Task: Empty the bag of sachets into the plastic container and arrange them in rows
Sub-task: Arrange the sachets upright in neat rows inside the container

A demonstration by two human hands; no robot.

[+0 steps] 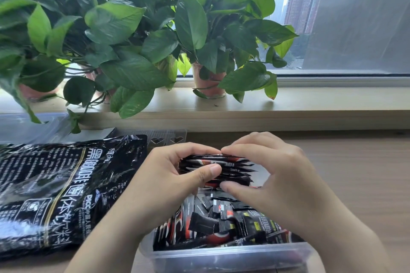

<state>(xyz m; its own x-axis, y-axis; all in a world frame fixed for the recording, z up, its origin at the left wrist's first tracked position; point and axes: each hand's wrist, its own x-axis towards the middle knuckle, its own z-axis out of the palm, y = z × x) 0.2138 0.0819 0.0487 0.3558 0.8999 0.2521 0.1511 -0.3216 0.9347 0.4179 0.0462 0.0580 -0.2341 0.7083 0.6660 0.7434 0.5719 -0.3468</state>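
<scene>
— What took up the most room?

— The pale wooden bench [355,173]. It ran up to a cream windowsill [310,99], where leafy green potted plants [124,29] stood in reddish pots.

— And the task's things?

— A glossy black plastic bag with white lettering [55,188] lay flat on the left side of the bench. Beside it, at the near edge, sat the clear rectangular plastic container [221,257]. It held a loose heap of small black-and-red sachets [221,224] (lying at all angles).

— The hands?

— Both were raised over the container's far end. The left hand [173,175] and the right hand [273,175] each curled round one end of a stacked bundle of black sachets [224,169]. Their thumbs were on the near side, and their fingertips almost met over the top. The bundle lay roughly level between them.
</scene>
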